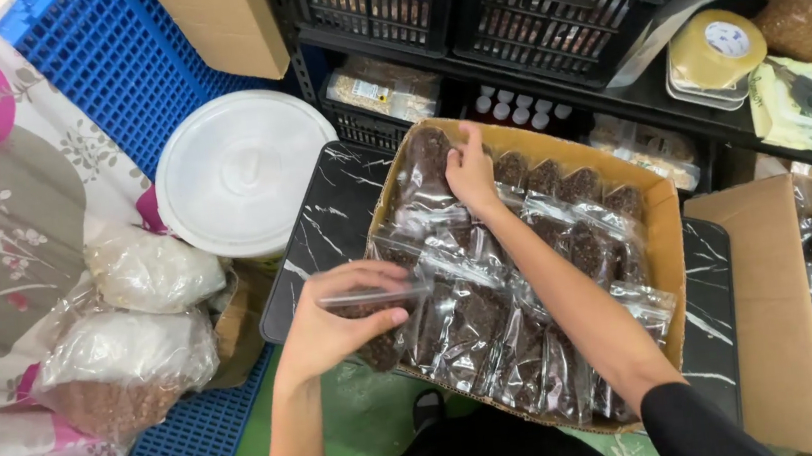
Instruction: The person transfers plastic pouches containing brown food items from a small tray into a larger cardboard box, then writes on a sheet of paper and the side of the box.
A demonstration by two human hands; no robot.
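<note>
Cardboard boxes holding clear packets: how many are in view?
2. One cardboard box sits on the marbled black surface under both hands; a second box stands at the right edge, partly cut off. Others may be hidden.

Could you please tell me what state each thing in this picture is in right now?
Cardboard box: open, nearly full of packets in rows.
Packet: sealed, clear, dark contents, held at the box's near edge.
Left hand: grip closed on the packet.
Right hand: fingers pressing packets at the box's far end.
White lid: lying flat.
Second box: open, holding similar packets.
</note>
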